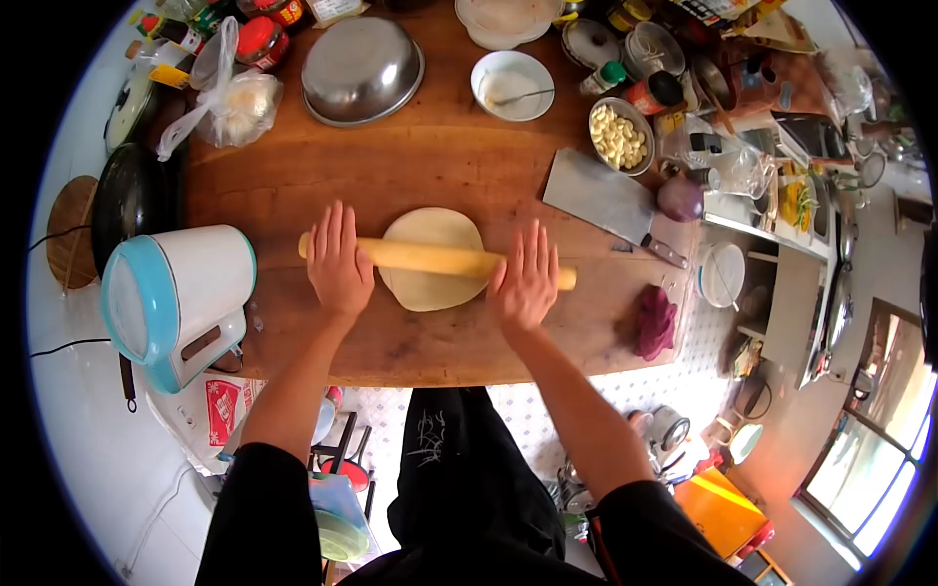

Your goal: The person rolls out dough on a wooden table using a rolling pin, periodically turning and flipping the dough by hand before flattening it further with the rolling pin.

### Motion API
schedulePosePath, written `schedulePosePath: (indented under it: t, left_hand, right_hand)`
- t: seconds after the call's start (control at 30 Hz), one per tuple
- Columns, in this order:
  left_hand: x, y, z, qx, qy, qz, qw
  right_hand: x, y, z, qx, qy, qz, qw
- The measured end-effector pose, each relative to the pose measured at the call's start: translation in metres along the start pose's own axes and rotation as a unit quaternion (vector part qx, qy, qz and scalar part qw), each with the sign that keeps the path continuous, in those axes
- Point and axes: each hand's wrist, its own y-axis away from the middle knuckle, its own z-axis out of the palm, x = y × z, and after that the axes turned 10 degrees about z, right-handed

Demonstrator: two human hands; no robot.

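A flat, roughly round sheet of dough (435,291) lies near the middle of the wooden worktop (293,174), with a rolling pin (430,256) resting across it, tilted slightly down toward the right. Both hands are laid on the pin, one on each side of the dough: the left hand (341,262) near the pin's left end, the right hand (525,281) toward its right end. Each is open, palm down, fingers stretched forward, pressing on the pin rather than wrapped around it. To the right lies a cleaver (598,195), its handle pointing toward the near right, with a purple onion (680,199) just beside it and a dark red cloth (657,320) nearer the edge. Beyond stand a bowl of pale cloves (618,137), a white bowl (532,72) holding a spoon, and an upturned metal basin (360,68). A white-and-blue appliance (200,278) is at the left.
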Motion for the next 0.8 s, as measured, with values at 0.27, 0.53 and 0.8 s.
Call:
schedulePosePath:
  t: [0.27,0.53,0.8]
  left_hand:
    - [-0.032,-0.065,0.029,-0.056,0.026,0.039,0.997]
    - [0.011,0.022,-0.001,-0.013,-0.018,-0.011,1.0]
    - [-0.024,-0.053,-0.01,-0.135,0.125,-0.078,0.98]
  right_hand:
    - [-0.005,-0.064,0.023,-0.001,-0.051,-0.017,0.999]
    - [-0.007,0.024,-0.007,-0.057,-0.018,-0.012,0.998]
    - [-0.003,-0.061,0.013,-0.055,-0.057,0.065,0.995]
